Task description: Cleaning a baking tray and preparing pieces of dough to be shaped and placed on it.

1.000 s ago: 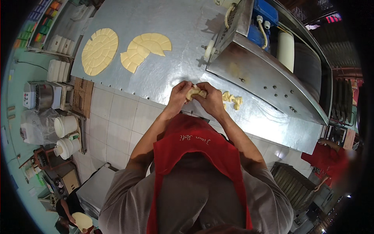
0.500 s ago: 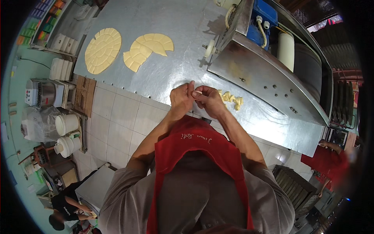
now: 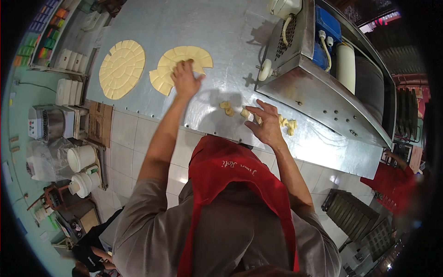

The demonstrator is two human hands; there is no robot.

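Note:
My left hand (image 3: 185, 79) reaches over the partly used sheet of scored yellow dough (image 3: 194, 54), its fingertips on the cut pieces and its thumb apart. My right hand (image 3: 268, 127) is spread over a row of small shaped dough pieces near the table's front edge. One shaped dough piece (image 3: 245, 112) lies by its fingertips, and another is partly hidden between thumb and fingers. A pair of dough pieces (image 3: 226, 108) sits to the left of that hand. More shaped pieces (image 3: 290, 125) lie to its right.
A full round of scored dough (image 3: 122, 69) lies at the left of the metal table (image 3: 152, 21). A steel machine with rollers (image 3: 318, 97) stands on the table's right side. White buckets (image 3: 81, 158) stand at the left. Other people (image 3: 392, 184) are at the lower right and lower left.
My hands, formerly together at the table's front edge, have parted. The left has gone up and left onto the cut dough; the right has moved right and opened over the shaped pieces.

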